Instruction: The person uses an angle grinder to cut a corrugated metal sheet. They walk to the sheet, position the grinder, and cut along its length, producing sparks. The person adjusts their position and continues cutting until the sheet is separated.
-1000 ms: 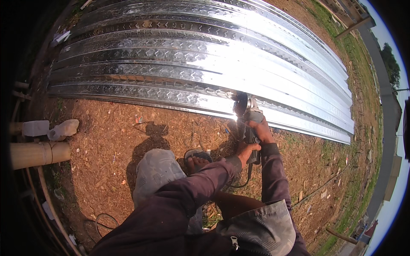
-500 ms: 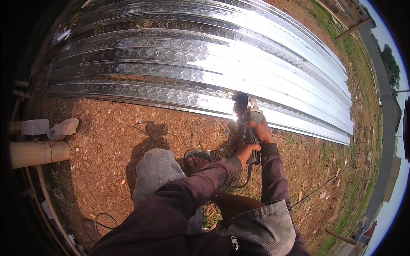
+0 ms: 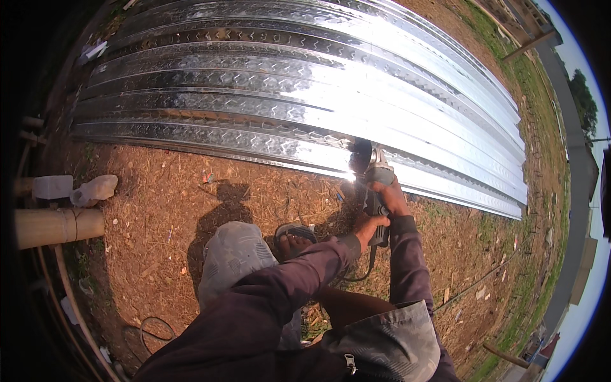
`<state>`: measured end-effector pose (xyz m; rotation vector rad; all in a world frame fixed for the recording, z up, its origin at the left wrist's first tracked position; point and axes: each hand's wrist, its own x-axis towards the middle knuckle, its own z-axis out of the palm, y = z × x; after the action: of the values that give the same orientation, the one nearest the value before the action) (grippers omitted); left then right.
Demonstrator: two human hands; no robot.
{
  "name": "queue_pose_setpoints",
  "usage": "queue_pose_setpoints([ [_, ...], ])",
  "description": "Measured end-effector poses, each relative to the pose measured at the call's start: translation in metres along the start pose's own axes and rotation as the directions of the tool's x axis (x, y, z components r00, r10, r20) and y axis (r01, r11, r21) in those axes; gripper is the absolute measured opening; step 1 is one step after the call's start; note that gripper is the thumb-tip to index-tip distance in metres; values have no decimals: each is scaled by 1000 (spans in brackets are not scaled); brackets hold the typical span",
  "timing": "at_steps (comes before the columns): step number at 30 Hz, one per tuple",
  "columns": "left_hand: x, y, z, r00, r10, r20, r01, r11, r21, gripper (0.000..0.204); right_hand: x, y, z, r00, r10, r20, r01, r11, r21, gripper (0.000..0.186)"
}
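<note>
Both my hands hold an angle grinder (image 3: pixel 375 202) at the near edge of a large ribbed metal sheet (image 3: pixel 210 102). My left hand (image 3: pixel 367 229) is closed round the rear of the grinder's body. Farther forward, my right hand (image 3: pixel 390 193) grips it close to the head. The grinder's dark disc guard (image 3: pixel 361 156) sits over the sheet's near rib, and a bright spot glows where the disc meets the edge. Glare washes out the sheet's middle and hides any cut line. A black power cord (image 3: pixel 371 261) trails from the grinder's back end.
Brown soil strewn with wood chips lies below the sheet, with my sandalled foot (image 3: pixel 295 240) close to its edge. On the left are a thick bamboo pole (image 3: pixel 60 228) and a whitish plastic container (image 3: pixel 94 191). Cable loops (image 3: pixel 157 331) rest on the ground at lower left.
Both hands and the grinder stay in nearly the same place on the sheet's edge. The view has shifted very slightly, and the bright spot at the disc looks a little smaller.
</note>
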<state>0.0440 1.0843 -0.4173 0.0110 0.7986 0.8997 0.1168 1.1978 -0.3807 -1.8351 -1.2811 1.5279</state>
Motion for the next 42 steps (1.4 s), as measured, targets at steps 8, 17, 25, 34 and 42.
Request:
queue_pose_setpoints([
  [8,-1,2,3,1000,11,-12,-11,1000,13,30,-5,-7,0,1000,-13,5,13,1000,20,70],
  [17,-3,4,3,999,49,4,-49,998,26,27,-6,-11,3,1000,-15,1,15,998,64,73],
  [25,3,0,-2,999,38,28,-39,998,45,20,-3,-9,3,1000,13,0,-13,1000,16,78],
  [34,9,-4,-2,999,40,-8,-40,999,-27,29,0,-8,2,1000,8,8,-8,1000,15,75],
  [42,0,7,5,997,73,-32,-72,997,25,33,-7,-18,4,1000,17,-12,-17,1000,26,73],
])
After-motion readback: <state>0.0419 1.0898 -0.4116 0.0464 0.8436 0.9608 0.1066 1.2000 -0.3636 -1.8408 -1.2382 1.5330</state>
